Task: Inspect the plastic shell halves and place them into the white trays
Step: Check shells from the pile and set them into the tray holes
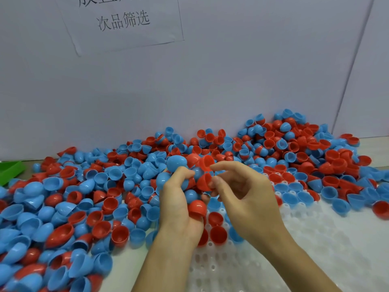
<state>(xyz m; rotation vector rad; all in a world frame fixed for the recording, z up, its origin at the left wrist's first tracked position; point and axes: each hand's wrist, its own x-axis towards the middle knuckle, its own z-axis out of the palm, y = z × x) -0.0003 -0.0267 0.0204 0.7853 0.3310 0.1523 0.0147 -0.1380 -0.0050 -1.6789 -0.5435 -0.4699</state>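
Paper sign (123, 20) reads "次品筛选". Left hand (176, 199) clutches several red and blue shell halves (190, 192); right hand (242, 192) pinches a red half (205, 182) above one white tray (273, 260).

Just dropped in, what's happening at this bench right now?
A person is sorting a big pile of red and blue shell halves spread along the wall. The left hand holds a handful of red and blue halves, while the right hand pinches a red half at that cluster. The white tray lies below the hands; a few halves already sit in its near-left pockets, most pockets are unfilled. A green bin sits far left.
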